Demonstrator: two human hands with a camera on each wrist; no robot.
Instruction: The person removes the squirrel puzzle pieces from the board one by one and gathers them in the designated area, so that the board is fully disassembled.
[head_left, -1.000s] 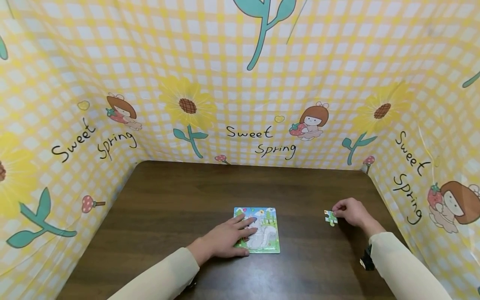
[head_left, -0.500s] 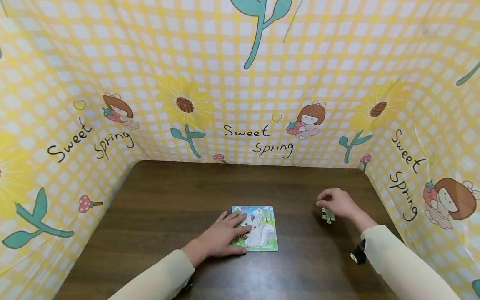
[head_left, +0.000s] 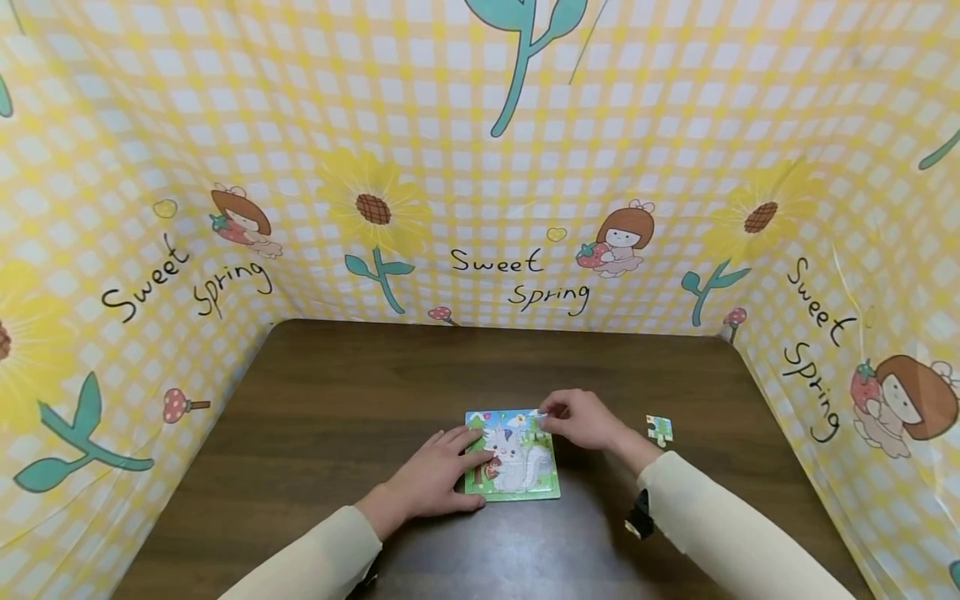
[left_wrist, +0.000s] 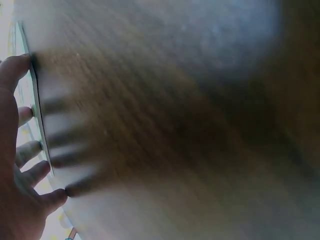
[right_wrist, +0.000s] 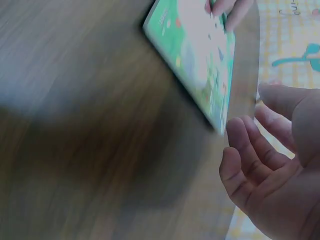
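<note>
A square jigsaw puzzle (head_left: 517, 479) with a white squirrel on a green and blue scene lies on the dark wooden table. My left hand (head_left: 431, 475) rests on its left edge, fingers spread; the left wrist view shows the fingertips along its side. At the puzzle's top right corner is my right hand (head_left: 581, 418), thumb and fingers bent together. Whether a small piece sits between the fingertips cannot be made out. In the right wrist view, the right hand (right_wrist: 272, 155) has curled fingers beside the puzzle (right_wrist: 192, 65). A loose puzzle piece (head_left: 661, 429) lies to the right.
The brown table (head_left: 360, 375) is walled on three sides by a yellow checked cloth (head_left: 487, 192) with sunflowers and lettering. A small black device (head_left: 640, 515) is strapped at the right wrist, under the sleeve (head_left: 720, 517).
My right hand has left the loose piece on the right and moved left to the puzzle's top right corner. My left hand has slid slightly left, uncovering more of the picture.
</note>
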